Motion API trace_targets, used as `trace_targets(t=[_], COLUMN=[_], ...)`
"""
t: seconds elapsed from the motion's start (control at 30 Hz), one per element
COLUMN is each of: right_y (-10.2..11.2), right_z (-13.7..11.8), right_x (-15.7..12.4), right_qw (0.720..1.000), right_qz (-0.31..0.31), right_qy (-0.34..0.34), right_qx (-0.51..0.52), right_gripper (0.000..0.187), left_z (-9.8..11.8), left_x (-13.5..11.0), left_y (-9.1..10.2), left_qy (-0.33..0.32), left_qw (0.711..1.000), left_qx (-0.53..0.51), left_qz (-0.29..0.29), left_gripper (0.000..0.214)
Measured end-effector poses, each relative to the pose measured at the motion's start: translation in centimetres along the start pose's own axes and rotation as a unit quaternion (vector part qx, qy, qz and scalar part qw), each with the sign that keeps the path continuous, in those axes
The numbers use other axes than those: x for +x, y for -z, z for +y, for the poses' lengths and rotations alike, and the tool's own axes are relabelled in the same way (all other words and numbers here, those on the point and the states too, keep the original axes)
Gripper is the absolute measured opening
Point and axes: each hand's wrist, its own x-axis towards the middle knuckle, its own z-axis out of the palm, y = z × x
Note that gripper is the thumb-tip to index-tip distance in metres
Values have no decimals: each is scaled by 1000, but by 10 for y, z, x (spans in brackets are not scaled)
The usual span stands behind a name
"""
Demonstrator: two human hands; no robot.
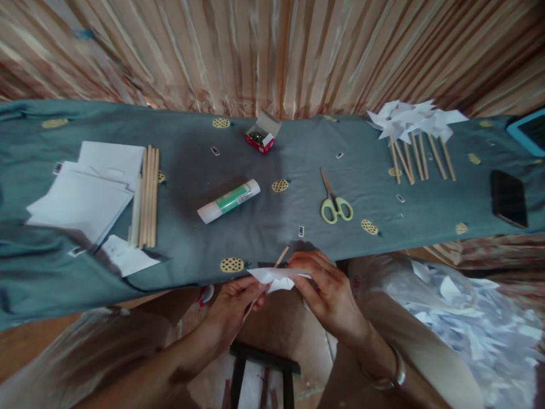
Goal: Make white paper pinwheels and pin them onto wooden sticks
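At the table's front edge, a folded white paper pinwheel (279,276) is between my hands, with a thin wooden stick (281,257) passing behind it. My left hand (238,301) is closed, pinching the paper's left side and the stick below it. My right hand (326,284) grips the paper's right side with thumb and fingers. Its fingertips are partly hidden by the paper. Beyond my hands lie green-handled scissors (335,209), a large glue stick (230,200) and an open small red box (260,139) of metal pieces, too small to name surely.
White paper sheets (85,199) and several wooden sticks (149,199) lie at left. Several paper pinwheels (415,122) on sticks lie at back right, near a phone (508,197) and a blue-framed tablet (532,133). A clear bag of paper scraps (472,329) stands below right.
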Motion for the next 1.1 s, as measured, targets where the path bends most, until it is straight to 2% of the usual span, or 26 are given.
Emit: trace_targets(t=[0.47,0.7,0.9,1.1], right_y=[-6,-4,3,7], right_z=[4,0,0,-1], right_x=[-1,-5,-6,-6], right_qw=[998,998,985,972], right_qz=[23,16,-18,-27], right_qy=[27,-54,-154,-175], right_qx=[-52,5,80,157], right_gripper=[17,13,10,8], left_z=[2,2,2,1], left_x=[3,4,3,4], left_y=[-1,-2,1,0], left_qy=[18,28,39,25], left_qw=[999,998,998,998], left_qx=[-26,-35,-43,-46], left_qz=[26,36,33,33], left_gripper=[31,32,30,24])
